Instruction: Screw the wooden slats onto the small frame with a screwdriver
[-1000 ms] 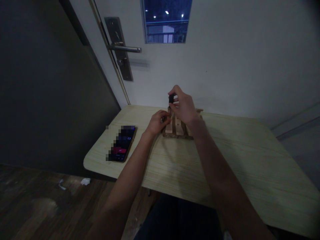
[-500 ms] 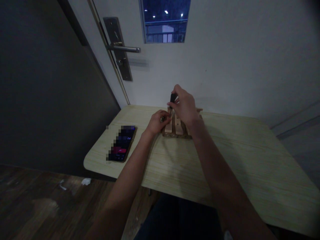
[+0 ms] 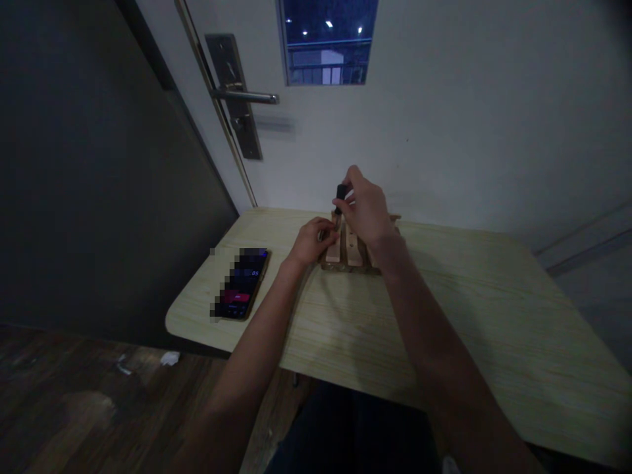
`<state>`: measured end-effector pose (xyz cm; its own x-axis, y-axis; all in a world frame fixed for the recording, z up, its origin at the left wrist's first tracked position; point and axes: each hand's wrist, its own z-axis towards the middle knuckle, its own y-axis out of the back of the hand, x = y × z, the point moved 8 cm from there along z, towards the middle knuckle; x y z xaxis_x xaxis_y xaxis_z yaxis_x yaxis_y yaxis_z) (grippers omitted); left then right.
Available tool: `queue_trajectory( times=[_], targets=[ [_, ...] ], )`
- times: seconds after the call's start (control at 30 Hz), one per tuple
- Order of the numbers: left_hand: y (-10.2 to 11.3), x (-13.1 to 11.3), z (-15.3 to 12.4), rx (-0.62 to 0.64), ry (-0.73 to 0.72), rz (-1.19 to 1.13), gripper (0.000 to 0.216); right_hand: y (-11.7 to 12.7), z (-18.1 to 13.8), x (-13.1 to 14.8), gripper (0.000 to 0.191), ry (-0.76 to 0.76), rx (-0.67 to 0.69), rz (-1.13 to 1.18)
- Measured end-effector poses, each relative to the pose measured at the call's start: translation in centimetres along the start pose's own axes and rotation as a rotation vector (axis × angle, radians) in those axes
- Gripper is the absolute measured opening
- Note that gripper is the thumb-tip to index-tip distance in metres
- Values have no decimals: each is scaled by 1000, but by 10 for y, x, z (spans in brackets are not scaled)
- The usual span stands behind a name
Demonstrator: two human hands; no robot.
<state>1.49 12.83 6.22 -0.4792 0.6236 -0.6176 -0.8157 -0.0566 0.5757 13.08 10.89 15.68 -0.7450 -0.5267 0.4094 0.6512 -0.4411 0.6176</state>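
My right hand (image 3: 365, 207) is closed on the black handle of a screwdriver (image 3: 340, 193), held almost upright with its tip down. Beneath it lies a slatted wooden piece (image 3: 354, 253) with small dark holes in its light strips, flat at the table's far side. My left hand (image 3: 312, 240) rests at this piece's left end, thumb and fingers pinched together close to the screwdriver's tip. What those fingers grip is too small and dark to make out. My right hand and forearm hide part of the wooden piece.
A phone (image 3: 247, 286) with a lit screen lies left on the pale wooden table (image 3: 345, 329). Behind the table stands a white door with a metal handle (image 3: 247, 97) and a small window (image 3: 328, 43). White scraps (image 3: 170, 358) lie on the floor.
Hardly anything differs. My right hand has shifted very slightly to the right around the screwdriver handle; my left hand stays in place.
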Motion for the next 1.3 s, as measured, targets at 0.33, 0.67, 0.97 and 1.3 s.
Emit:
queue_trajectory(
  times=[0.33, 0.67, 0.97, 1.3],
  targets=[
    [0, 2, 0, 3, 17, -8, 7, -1, 2, 8, 41, 50, 55, -27],
    [0, 0, 0, 9, 25, -21, 6, 2, 0, 8, 30, 9, 10, -36],
    [-1, 0, 1, 4, 10, -5, 8, -1, 0, 12, 36, 61, 68, -79],
    [-1, 2, 0, 0, 18, -10, 8, 3, 0, 10, 48, -7, 94, -160]
  ],
)
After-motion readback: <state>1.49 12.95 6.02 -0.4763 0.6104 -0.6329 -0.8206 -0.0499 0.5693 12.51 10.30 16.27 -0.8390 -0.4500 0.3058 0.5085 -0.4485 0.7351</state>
